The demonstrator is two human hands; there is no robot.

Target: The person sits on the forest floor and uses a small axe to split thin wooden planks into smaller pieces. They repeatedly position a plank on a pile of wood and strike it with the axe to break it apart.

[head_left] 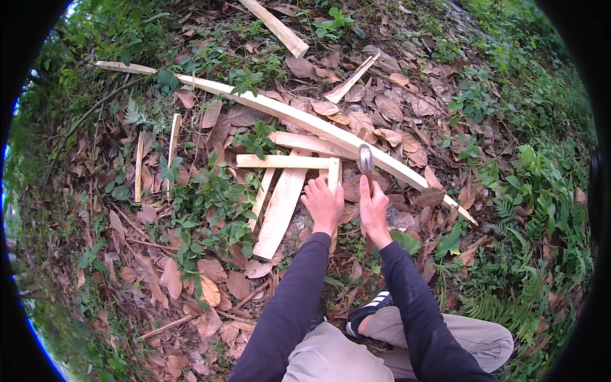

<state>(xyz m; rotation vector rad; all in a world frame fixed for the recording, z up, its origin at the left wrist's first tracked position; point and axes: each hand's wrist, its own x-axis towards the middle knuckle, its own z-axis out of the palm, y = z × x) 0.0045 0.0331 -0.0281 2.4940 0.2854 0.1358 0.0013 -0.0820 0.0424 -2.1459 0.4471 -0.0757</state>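
Head view: the ground (95, 210) is covered with brown dry leaves and small green plants. 1 very long curved strip of pale wood (305, 121) is laid across the ground from the upper left toward the right. A wide flat board (280, 213) is seen near the middle of the ground, and a thinner flat piece (283, 162) is laid across its top end. 2 thin sticks (156, 159) are set side by side toward the left. More cut pieces are scattered near the top edge of the ground.

A small upright piece of wood (333, 175) is grasped by the left hand (323, 204), with the fingers curled around it. It is stood just below the long curved strip, near the middle. A hatchet (366, 162) is clenched by the right hand (373, 207), and its metal head is held just beside the top of the small piece. A black shoe with white stripes (369, 312) is seen below the hands, between the 2 dark sleeves.
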